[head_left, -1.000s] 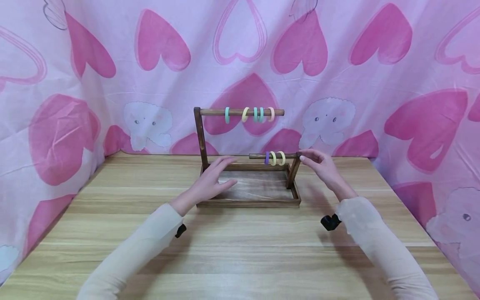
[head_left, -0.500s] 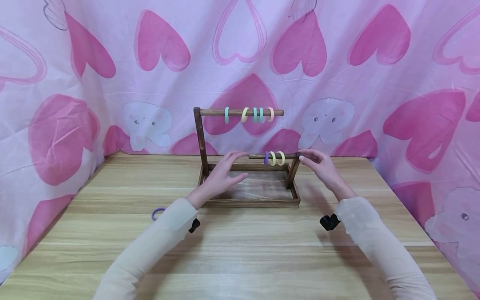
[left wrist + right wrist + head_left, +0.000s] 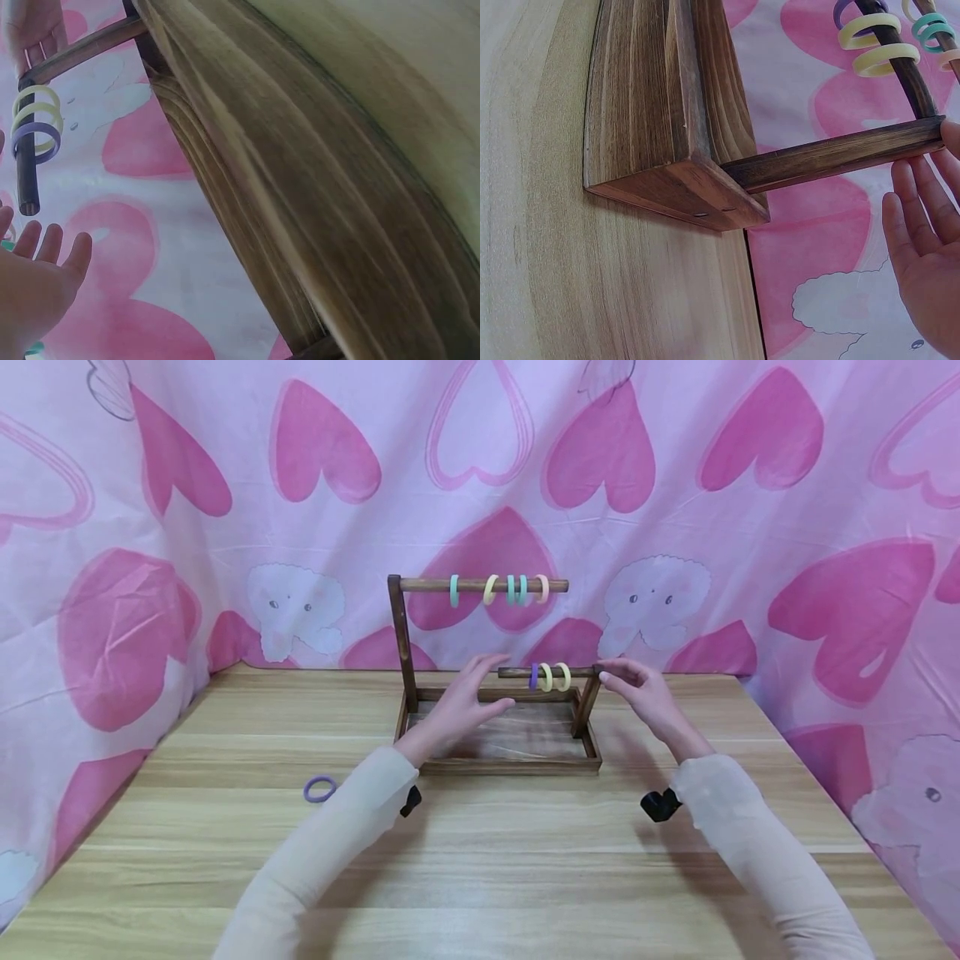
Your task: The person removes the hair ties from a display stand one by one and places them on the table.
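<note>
From the head view, we see a wooden rack (image 3: 404,639) on the table (image 3: 480,860), its tray (image 3: 495,767) at the base. Our left hand (image 3: 461,702) hovers at the free end of the lower bar (image 3: 516,672), fingers spread and holding nothing. Our right hand (image 3: 637,689) pinches the top of the short post (image 3: 588,703). One purple ring and two yellow rings (image 3: 548,677) hang around the lower bar; five pastel rings (image 3: 453,592) hang around the upper bar (image 3: 472,585). Only the head view shows us the loose purple ring (image 3: 307,791) lying left of the rack. The left wrist view alone gives us the lower bar's round cut end, but crops our thumb, so we cannot tell about contact there. The right wrist view alone reveals two small dark marks (image 3: 700,215) on the tray's end.
</note>
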A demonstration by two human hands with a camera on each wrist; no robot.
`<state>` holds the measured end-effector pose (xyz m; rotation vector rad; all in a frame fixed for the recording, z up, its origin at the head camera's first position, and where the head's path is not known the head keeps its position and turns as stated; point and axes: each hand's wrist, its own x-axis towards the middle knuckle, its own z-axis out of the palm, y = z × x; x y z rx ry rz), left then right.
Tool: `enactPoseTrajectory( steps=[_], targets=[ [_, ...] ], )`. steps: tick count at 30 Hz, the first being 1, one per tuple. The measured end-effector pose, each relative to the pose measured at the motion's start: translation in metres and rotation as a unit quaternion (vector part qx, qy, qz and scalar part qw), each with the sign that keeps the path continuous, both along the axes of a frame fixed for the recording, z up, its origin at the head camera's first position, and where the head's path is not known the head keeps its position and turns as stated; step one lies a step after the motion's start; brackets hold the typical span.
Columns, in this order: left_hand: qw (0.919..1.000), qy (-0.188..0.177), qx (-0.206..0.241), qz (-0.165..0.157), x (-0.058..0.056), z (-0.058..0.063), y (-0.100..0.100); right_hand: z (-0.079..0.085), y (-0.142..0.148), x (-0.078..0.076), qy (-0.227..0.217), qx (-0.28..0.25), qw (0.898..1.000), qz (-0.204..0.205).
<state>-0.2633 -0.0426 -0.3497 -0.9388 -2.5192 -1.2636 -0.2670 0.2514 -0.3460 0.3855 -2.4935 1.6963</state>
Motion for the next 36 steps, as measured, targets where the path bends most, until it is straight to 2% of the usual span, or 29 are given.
enactPoseTrajectory(
  steps=[10, 14, 19, 25, 36],
  targets=[
    [0.9992, 0.034, -0.021, 0.003, -0.013, 0.007, 0.014, -0.003, 0.002, -0.004, 0.002, -0.002, 1.000, -0.001],
    [0.9989, 0.036, -0.029, 0.003, -0.017, 0.010, 0.020, -0.004, 0.002, -0.004, -0.001, -0.006, 1.000, 0.000],
    [0.9989, 0.026, -0.038, -0.008, -0.020, 0.011, 0.026, -0.003, 0.001, -0.003, -0.001, -0.009, 1.000, 0.003],
    [0.9988, 0.015, -0.045, -0.007, -0.021, 0.012, 0.033, -0.003, 0.002, -0.002, -0.001, -0.007, 1.000, 0.006],
    [0.9996, -0.003, -0.026, -0.012, -0.027, 0.011, 0.039, 0.000, 0.000, 0.001, -0.001, -0.009, 1.000, 0.003]
  ],
)
